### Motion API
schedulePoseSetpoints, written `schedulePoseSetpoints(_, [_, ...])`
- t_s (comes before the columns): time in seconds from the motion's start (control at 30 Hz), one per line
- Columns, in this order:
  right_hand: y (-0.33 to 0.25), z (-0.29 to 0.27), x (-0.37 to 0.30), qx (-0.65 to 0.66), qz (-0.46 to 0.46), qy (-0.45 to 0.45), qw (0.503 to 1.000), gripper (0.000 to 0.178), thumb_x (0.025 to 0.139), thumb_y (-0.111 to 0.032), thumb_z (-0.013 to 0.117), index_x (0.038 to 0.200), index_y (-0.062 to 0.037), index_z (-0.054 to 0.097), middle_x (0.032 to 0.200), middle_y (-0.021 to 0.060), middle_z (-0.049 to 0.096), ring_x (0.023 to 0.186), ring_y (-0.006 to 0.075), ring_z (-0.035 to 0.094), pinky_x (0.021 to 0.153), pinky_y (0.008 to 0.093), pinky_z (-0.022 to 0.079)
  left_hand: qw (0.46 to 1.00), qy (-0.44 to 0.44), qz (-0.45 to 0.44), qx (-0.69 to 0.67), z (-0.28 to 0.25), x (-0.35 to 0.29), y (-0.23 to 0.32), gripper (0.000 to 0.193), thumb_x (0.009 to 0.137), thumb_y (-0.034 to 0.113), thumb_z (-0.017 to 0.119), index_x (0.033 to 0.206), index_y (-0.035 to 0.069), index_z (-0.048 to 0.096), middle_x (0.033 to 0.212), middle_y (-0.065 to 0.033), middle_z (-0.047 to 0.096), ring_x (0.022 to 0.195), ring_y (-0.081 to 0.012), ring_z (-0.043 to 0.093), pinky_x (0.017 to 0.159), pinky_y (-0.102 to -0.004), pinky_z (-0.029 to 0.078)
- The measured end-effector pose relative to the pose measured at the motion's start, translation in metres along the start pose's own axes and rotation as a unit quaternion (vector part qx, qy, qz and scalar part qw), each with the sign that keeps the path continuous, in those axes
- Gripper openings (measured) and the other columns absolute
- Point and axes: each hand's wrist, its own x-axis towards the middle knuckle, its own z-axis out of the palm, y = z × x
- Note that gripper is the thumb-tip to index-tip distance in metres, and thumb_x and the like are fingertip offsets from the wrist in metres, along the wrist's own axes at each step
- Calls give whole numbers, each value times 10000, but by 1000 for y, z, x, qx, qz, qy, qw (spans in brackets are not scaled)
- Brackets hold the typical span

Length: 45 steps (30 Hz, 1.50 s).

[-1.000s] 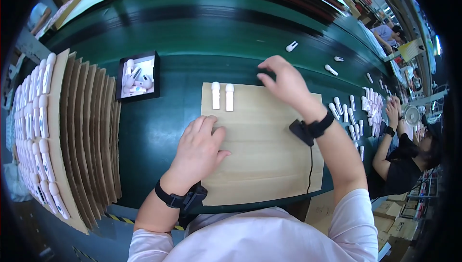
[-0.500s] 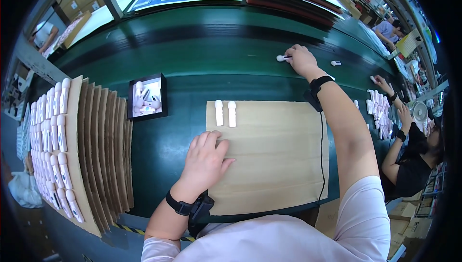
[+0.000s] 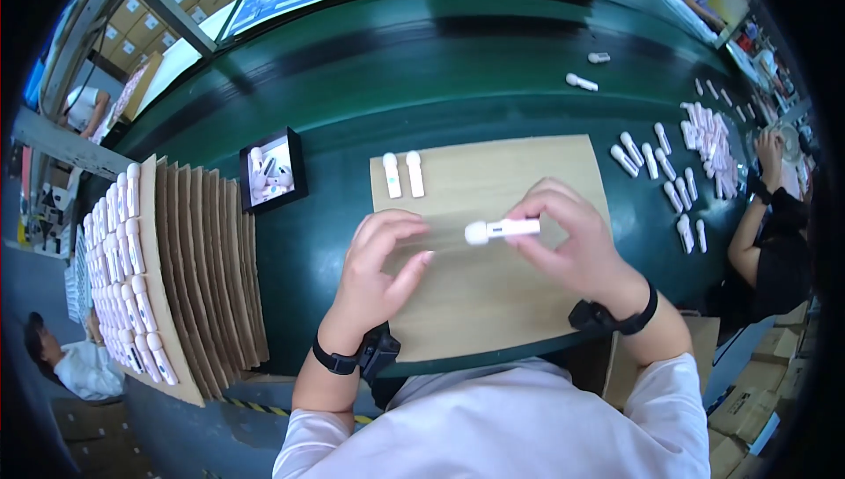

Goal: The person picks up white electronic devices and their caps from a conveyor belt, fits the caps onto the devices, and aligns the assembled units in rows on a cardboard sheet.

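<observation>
Between the thumb and fingers of my right hand [image 3: 572, 237], a small white round-headed wand [image 3: 502, 230] is held level, its head pointing left. My left hand [image 3: 377, 263] holds nothing; its fingers are apart and curve toward that wand's head. Both hands are over a brown cardboard sheet [image 3: 493, 303] on the green work surface. Two similar wands, a left one [image 3: 392, 175] and a right one [image 3: 415, 174], stand side by side near the sheet's far left corner.
At the left stands a stack of cardboard sheets [image 3: 207, 277], its outer face covered with wands. A black box [image 3: 297, 171] holds several wands. More lie in a pile [image 3: 713, 145] at the right, near a co-worker's arm [image 3: 748, 224]. Two [image 3: 582, 82] rest farther back.
My right hand has come back from the far right with a wand and is now over the cardboard. My left hand has lifted slightly. The view has shifted, showing more wands at the right.
</observation>
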Motion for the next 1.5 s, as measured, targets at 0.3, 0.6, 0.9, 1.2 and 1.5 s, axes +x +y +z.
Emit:
schedulePoseSetpoints(0.3, [-19,36,-43,106,-25,84,990,217,785,3,751,975,-39,656,908,77,627,814,198,588,751,307,460,996,-45,33,-64,9,-10,55,250,813,61,743,1037,-15,661,939,-113,705,900,-256,676,998,-443,459])
schedulePoseSetpoints(0.6, [-15,37,-62,273,56,31,960,255,798,-1,744,1037,-30,661,929,77,653,830,175,590,764,313,451,998,-15,38,-45,11,-27,68,251,803,78,769,1032,24,681,941,-105,716,892,-257,683,1006,-513,445])
schedulePoseSetpoints(0.9, [-14,37,-61,152,-74,88,982,330,754,18,748,1069,-21,657,891,81,664,782,214,598,719,328,447,992,-8,-41,-121,23,-25,81,243,788,56,762,1001,-21,675,938,-125,703,916,-240,672,1057,-542,400])
schedulePoseSetpoints(1.2, [-13,32,-61,123,-104,102,982,335,737,11,753,1054,-28,654,914,93,681,770,236,601,712,348,451,996,-25,21,-78,25,-20,80,237,775,6,729,1004,-25,677,911,-115,700,884,-236,670,1059,-560,391])
schedulePoseSetpoints(1.5, [-9,30,-59,102,-118,98,983,339,726,12,755,1047,-32,657,894,88,675,775,240,595,714,351,450,997,-20,49,-52,25,-16,83,292,747,-2,753,1031,-2,688,921,-116,708,864,-258,687,1032,-535,439])
